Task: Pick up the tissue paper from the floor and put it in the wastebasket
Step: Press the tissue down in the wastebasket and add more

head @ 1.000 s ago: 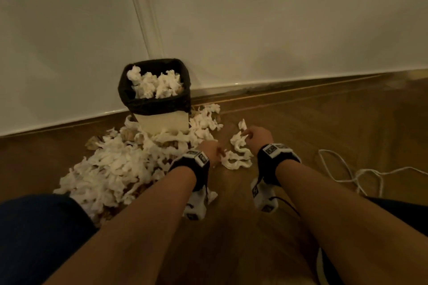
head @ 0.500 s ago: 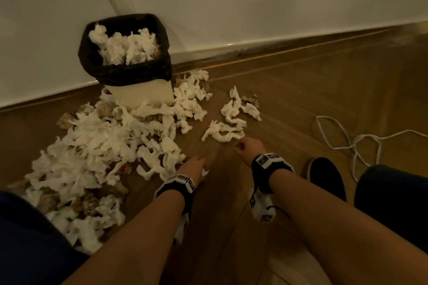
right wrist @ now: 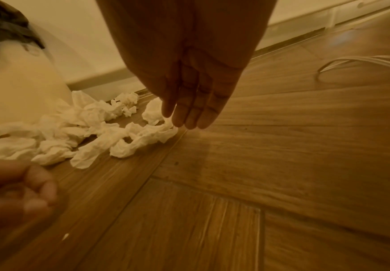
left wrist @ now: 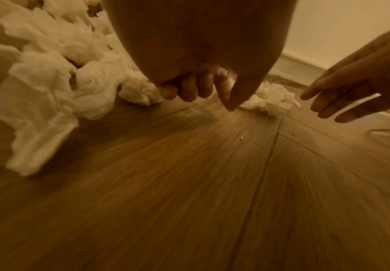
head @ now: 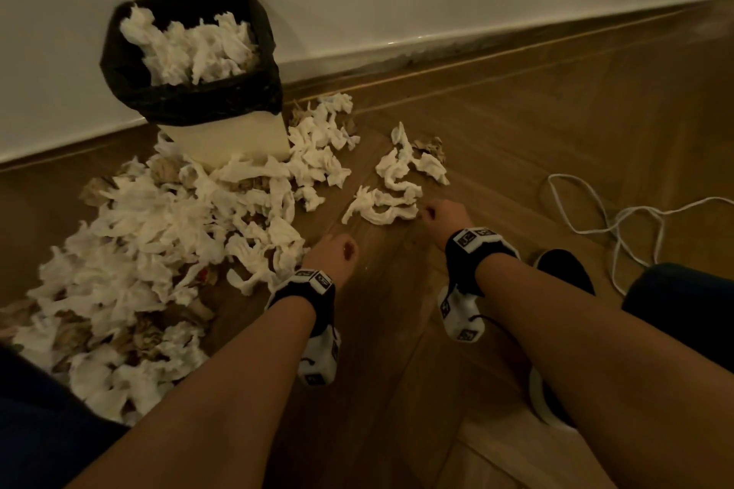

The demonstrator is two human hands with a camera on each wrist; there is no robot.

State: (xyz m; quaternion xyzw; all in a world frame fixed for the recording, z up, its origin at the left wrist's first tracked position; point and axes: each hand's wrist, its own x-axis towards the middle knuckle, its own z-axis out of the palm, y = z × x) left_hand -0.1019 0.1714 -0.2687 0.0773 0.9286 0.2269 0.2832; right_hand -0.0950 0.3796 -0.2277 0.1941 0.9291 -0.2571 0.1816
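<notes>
The right hand (right wrist: 189, 73) hangs with its fingers (right wrist: 189, 113) straight and close together, an empty grip just above the wooden floor (head: 496, 139), their tips nearly at the edge of a small cluster of crumpled tissue paper (head: 383, 204). The left hand (head: 331, 252) hovers low over bare boards with its fingers (left wrist: 189, 89) curled under the palm; a pale fleck shows between them in the left wrist view, but I cannot tell whether that grip holds a scrap or nothing. To its left spreads a far larger heap of tissue (head: 159, 234), with some brownish paper mixed in, running up to the foot of the wastebasket (head: 222, 135), whose black liner is already heaped with white wads close to the rim. The tissue looks very light, soft and springy, so it should compress easily and needs no careful aim: a loose, wide scoop from above that gathers several wads works better than pinching one. Thin sheets may tear or trail, and a full basket may shed whatever is dropped on top. A white cable (head: 619, 218) lies well apart to the right.
</notes>
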